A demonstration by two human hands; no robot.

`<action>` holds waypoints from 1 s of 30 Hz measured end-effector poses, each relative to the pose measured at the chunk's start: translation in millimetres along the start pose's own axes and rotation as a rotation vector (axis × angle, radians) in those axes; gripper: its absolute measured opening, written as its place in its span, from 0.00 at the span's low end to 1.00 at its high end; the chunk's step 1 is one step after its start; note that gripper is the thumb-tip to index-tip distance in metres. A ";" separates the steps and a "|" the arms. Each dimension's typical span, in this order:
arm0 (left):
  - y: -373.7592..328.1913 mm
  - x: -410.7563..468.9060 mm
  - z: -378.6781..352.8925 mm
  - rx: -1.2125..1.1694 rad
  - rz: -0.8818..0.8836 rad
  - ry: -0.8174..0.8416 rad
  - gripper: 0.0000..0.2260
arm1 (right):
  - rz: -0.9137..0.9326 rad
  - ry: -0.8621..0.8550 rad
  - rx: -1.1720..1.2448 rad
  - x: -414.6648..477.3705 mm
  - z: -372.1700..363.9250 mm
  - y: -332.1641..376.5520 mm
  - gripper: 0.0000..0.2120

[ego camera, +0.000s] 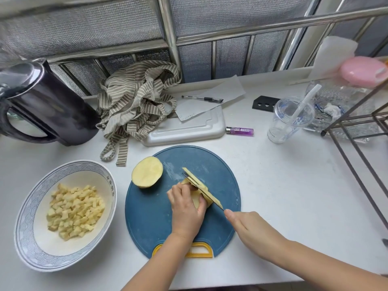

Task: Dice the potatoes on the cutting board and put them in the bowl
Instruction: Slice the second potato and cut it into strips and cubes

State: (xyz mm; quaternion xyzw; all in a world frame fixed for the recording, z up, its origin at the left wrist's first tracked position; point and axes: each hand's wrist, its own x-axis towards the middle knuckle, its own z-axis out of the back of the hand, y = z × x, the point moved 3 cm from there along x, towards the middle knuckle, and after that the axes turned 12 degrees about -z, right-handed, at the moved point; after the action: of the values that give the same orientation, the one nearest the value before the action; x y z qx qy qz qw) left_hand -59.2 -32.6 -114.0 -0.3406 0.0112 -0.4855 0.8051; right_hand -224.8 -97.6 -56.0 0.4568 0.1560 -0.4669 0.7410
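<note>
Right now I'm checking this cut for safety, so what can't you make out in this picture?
Head view, all four:
The handle of the dark-bladed knife is hidden inside the right hand.
The pale cut potato piece is largely covered by the left hand, so fingertip clearance from the blade is unclear.
The print on the purple plastic lighter is too small to read.
The dark glossy kettle is cut off by the left edge.

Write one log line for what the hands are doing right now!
step: slicing | left hand: holds potato piece on cutting board | right hand: grips knife | bowl: holds dice | potato half: uncut
</note>
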 end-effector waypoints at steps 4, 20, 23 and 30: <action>-0.7 1.1 1.7 -0.004 -0.010 -0.014 0.14 | -0.020 0.025 0.008 2.5 1.9 -0.2 0.23; 4.2 -1.1 -3.7 0.010 -0.025 -0.009 0.12 | -0.083 0.110 -0.031 23.7 2.1 14.5 0.23; 3.6 -1.3 -4.8 0.002 -0.028 -0.007 0.11 | -0.096 0.103 -0.050 32.2 -0.2 15.7 0.24; -0.4 0.3 0.6 -0.015 -0.034 -0.023 0.12 | -0.095 0.104 0.060 37.8 0.2 12.5 0.25</action>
State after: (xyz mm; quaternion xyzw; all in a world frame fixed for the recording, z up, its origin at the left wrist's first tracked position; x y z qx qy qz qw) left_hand -59.2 -32.6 -113.3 -0.3524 -0.0003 -0.4949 0.7943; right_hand -194.8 -116.7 -74.1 0.4944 0.2019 -0.4816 0.6949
